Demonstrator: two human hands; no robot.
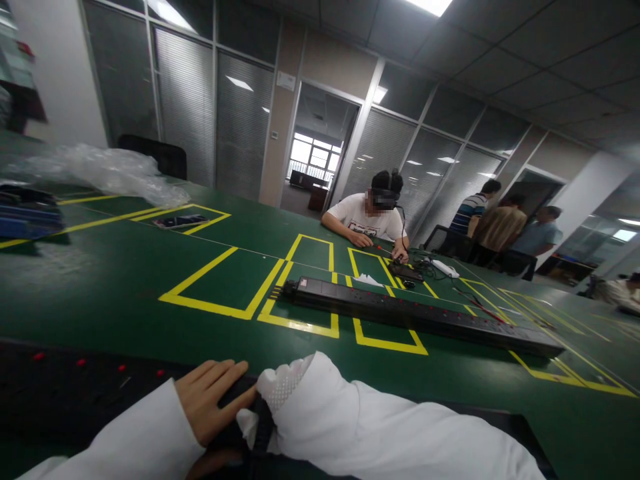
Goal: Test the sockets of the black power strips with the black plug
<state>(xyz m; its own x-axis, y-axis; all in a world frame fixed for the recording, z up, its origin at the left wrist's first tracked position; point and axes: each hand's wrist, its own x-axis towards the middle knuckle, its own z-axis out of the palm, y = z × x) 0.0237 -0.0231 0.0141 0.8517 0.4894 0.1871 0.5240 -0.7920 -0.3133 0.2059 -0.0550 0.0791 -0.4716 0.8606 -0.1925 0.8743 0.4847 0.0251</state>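
Note:
A long black power strip (pixel 75 387) with red switches lies along the table's near edge, right under my arms. My left hand (pixel 210 400) comes out of a white sleeve and lies over this strip, fingers together across its top and thumb pressed against its near side. My right hand (pixel 217 460) is almost wholly hidden by a white sleeve with a mesh cuff (pixel 287 387). Only a sliver of skin shows below the left hand, and its fingers cannot be seen.
A second long black power strip (pixel 420 313) lies across yellow tape boxes on the green table (pixel 125 280). A seated person (pixel 370 217) works opposite with small items. Crumpled clear plastic (pixel 110 170) and a blue-black object (pixel 27 217) sit far left. Other people stand at back right.

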